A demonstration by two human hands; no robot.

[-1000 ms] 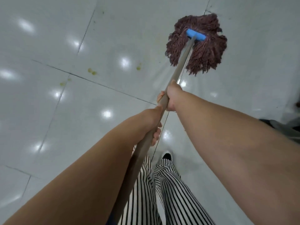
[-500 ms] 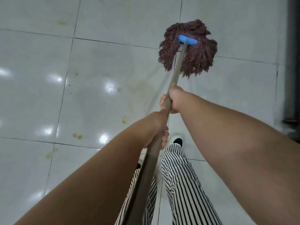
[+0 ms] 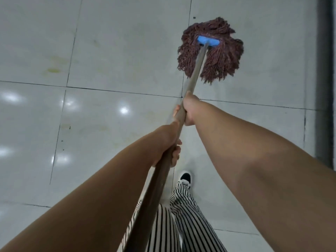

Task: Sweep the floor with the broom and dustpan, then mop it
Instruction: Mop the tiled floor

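My right hand [image 3: 189, 110] and left hand [image 3: 169, 142] both clench the mop handle [image 3: 197, 70]; the maroon string mop head [image 3: 211, 51] lies spread on the tiled floor [image 3: 109, 51] beyond them.

The single head-worn camera is looking forward and steeply down from the person's own eye level; its wide-angle lens is bowing the tile joints of the floor [image 3: 112, 51] and stretching both forearms, which are entering from the bottom corners very near the lens; the left hand [image 3: 168, 140] and right hand [image 3: 189, 110] are sitting near frame centre, at arm's length; the mop head [image 3: 211, 50] is lying farthest from the lens, in the upper right; striped trousers [image 3: 190, 219] and one shoe [image 3: 185, 177] are showing directly beneath; a dark vertical strip [image 3: 325, 79] is bounding the right edge; no second view is sharing the scene.
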